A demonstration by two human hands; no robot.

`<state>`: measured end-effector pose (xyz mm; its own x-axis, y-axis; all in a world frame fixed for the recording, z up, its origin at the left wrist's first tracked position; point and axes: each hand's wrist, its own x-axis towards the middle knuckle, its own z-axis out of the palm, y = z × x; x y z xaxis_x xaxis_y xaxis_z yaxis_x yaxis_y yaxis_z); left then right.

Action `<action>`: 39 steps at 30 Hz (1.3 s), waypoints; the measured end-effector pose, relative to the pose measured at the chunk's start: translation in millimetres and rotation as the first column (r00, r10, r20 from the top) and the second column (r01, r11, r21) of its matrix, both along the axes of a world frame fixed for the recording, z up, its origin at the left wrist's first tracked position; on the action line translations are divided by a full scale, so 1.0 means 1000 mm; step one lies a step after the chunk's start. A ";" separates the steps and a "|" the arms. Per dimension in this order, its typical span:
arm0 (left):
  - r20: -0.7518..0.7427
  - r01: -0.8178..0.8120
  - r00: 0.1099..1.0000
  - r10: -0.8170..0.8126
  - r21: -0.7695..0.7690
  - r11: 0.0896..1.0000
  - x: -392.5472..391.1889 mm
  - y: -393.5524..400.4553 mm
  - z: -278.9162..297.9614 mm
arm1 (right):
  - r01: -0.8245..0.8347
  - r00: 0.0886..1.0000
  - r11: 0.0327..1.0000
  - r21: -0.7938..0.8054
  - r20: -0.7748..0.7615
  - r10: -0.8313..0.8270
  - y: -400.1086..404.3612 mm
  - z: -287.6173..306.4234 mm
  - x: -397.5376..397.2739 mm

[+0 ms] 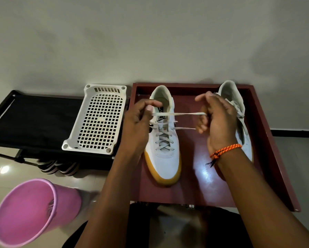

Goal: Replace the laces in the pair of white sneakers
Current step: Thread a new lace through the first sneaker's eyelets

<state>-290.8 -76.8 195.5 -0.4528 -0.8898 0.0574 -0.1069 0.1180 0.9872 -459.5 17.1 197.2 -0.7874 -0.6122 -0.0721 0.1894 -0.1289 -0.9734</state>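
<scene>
Both hands are pinching 1 lace [178, 114] taut: left hand [141, 120] clamping 1 end, right hand [216, 119] the other, likely evening lengths. Laced sneaker [165, 158] is sitting centre frame in the maroon tray [268, 140], toe toward the camera; second sneaker [239, 108] is lying at right, partly hidden.

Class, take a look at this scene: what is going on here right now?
A person is lacing a white sneaker that stands on a dark red tray. The left hand and right hand each pinch an end of the lace, pulled taut across the shoe's top. The lower eyelets are already crossed. The second sneaker stands behind the right hand. An empty white basket and a pink bin are to the left.
</scene>
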 end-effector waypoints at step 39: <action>0.502 -0.181 0.835 0.224 -0.133 0.974 0.002 -0.002 -0.020 | 0.247 0.435 0.881 0.403 -0.859 0.271 -0.020 -0.028 0.061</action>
